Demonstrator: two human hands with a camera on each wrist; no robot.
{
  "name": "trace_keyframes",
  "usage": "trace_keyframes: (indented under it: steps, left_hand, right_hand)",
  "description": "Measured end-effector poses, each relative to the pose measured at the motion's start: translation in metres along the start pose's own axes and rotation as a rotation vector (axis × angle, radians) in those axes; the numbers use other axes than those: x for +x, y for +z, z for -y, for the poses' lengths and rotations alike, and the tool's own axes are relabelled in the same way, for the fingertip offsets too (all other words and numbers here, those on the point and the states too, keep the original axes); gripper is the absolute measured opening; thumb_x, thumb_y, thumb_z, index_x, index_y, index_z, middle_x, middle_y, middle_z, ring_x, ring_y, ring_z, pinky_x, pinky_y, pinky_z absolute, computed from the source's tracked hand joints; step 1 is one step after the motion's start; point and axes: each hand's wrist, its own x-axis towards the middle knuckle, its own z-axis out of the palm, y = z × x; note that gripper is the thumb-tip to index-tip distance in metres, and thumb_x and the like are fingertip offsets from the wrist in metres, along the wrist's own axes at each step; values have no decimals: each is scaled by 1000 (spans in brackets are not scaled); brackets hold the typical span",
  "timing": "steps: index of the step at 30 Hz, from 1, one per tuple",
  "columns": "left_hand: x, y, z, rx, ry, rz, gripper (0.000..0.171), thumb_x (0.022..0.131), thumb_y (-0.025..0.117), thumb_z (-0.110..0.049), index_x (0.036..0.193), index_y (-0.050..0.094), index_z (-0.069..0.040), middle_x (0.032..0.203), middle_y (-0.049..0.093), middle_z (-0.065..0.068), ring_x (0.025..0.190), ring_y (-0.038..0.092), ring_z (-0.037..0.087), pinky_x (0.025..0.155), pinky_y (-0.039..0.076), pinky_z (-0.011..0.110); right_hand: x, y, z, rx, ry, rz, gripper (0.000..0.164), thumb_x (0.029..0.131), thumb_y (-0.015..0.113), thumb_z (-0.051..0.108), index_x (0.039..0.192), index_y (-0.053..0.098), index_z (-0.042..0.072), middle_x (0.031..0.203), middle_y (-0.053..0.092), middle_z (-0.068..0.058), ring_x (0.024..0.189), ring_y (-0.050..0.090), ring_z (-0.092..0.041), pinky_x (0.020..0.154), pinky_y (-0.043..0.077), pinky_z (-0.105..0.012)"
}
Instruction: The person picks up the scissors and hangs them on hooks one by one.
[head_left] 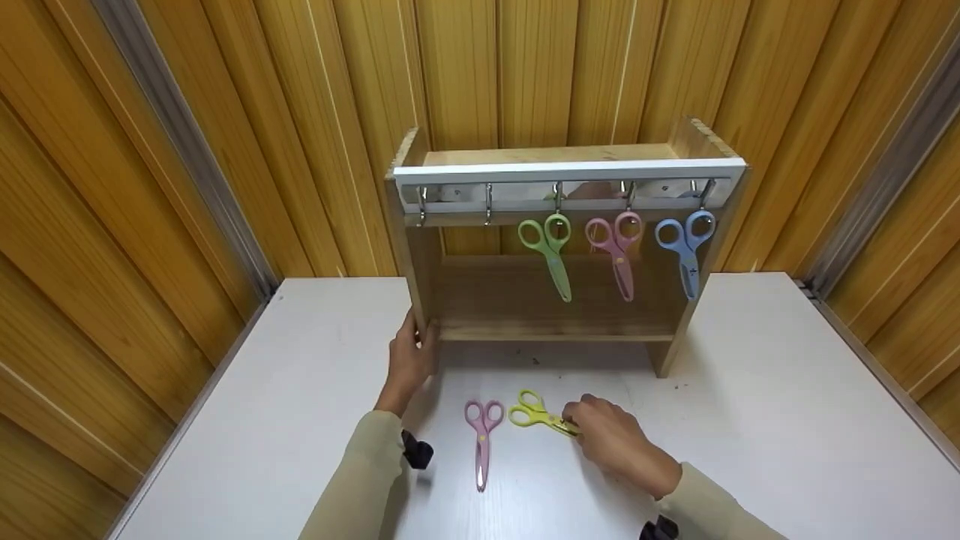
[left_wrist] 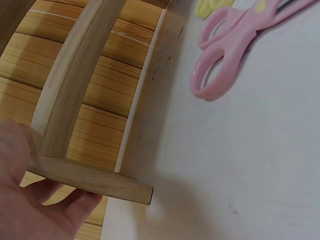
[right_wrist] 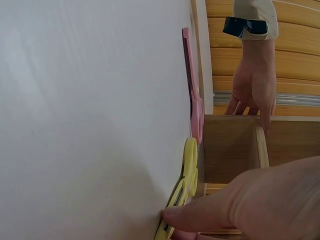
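My left hand [head_left: 409,360] grips the lower left side panel of a small wooden shelf [head_left: 555,330], its fingers behind the panel in the left wrist view. Yellow scissors [head_left: 531,409] lie on the white table, handles toward the shelf's left. With thumb and fingers my right hand [head_left: 611,435] pinches them at the blade end; the thumb shows on the blades [right_wrist: 176,197] in the right wrist view. Just left of them lie pink scissors [head_left: 481,442], handles toward the shelf. Green scissors [head_left: 553,255], another pink pair [head_left: 619,251] and blue scissors [head_left: 686,251] hang from the shelf's hooks.
A metal hook rail [head_left: 525,193] runs along the shelf's top front; its two left hooks [head_left: 488,204] hold nothing. The white table [head_left: 300,420] spreads around the shelf. Wood-patterned walls [head_left: 532,67] stand behind and at both sides.
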Motion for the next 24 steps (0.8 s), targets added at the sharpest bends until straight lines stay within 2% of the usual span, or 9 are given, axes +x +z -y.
trace_keyframes:
  steps: [7,11,18,24]
  left_hand:
    - [1,0,2,-7,-19,8,57,109,52,-26,161,32,-12,154,49,18,131,58,34,104,52,48]
    - [3,1,2,2,-28,6,57,109,52,-27,161,32,-12,154,49,18,130,59,33,103,52,48]
    - [2,0,0,7,-37,5,57,109,52,-27,162,32,-13,154,49,17,130,59,32,102,53,48]
    - [2,1,0,-8,-46,14,58,110,51,-26,163,30,-15,156,47,15,132,58,32,103,53,47]
  right_hand:
    - [0,0,0,46,25,-9,27,77,73,-18,87,75,8,75,55,-1,68,51,-19,55,45,-40]
    - [0,1,1,50,40,-31,23,78,76,-15,83,75,8,75,57,-1,68,54,-18,56,48,-40]
    - [1,2,1,76,57,-17,20,80,78,-12,81,75,8,76,66,0,68,57,-14,58,52,-39]
    - [1,1,1,77,27,-20,22,79,76,-14,81,74,7,77,67,-1,69,58,-15,58,53,-40]
